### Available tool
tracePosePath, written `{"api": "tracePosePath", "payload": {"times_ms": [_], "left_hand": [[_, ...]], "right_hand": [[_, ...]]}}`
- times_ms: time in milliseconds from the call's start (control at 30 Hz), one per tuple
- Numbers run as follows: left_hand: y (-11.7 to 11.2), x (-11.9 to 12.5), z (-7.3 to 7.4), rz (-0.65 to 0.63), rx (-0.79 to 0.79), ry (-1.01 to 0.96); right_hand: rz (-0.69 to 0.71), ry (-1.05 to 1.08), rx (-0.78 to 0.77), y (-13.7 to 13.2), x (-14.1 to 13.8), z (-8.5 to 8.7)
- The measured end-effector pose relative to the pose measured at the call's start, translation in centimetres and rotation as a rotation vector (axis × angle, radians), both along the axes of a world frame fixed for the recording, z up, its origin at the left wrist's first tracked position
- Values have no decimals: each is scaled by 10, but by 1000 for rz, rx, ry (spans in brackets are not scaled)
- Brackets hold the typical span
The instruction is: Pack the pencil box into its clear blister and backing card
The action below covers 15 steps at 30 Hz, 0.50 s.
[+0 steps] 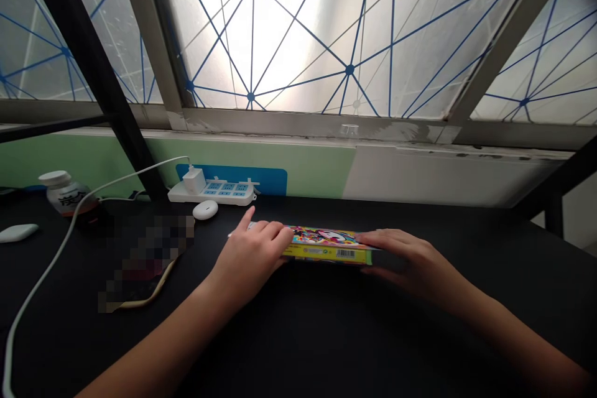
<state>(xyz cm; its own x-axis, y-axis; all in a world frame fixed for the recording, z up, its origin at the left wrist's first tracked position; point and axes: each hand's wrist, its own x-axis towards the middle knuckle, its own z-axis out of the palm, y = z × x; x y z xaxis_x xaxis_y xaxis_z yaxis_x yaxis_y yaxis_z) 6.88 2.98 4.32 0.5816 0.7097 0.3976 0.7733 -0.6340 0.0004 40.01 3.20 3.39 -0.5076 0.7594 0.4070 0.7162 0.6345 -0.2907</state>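
A flat, brightly printed cardboard box [321,253] lies low over the black table, its yellow long side with a barcode facing me. My left hand [261,245] is closed around the left end, fingers bent over the top and the index finger pointing up and away. At the opposite end, my right hand [405,255] grips the box, with fingers flat on the top edge and the thumb low at the near side. Both palms hide the box's ends, and whatever is inside cannot be seen.
Behind the box, a white power strip [219,193] with a plugged-in charger sits by the wall. Near it are a round white case [205,209] and a pixelated object [144,267]. A white cable [60,255] runs down the left side, past a white bottle [65,193].
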Motion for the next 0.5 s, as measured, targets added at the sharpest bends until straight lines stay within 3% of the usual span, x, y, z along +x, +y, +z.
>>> {"api": "tracePosePath", "payload": {"times_ms": [200, 367, 500], "left_hand": [[-2, 9, -4, -38, -124, 70], [8, -1, -4, -75, -145, -140], [16, -12, -10, 34, -224, -221]], "right_hand": [[93, -182, 4, -3, -9, -2], [120, -250, 55, -11, -33, -8], [181, -358, 88, -9, -59, -11]]}}
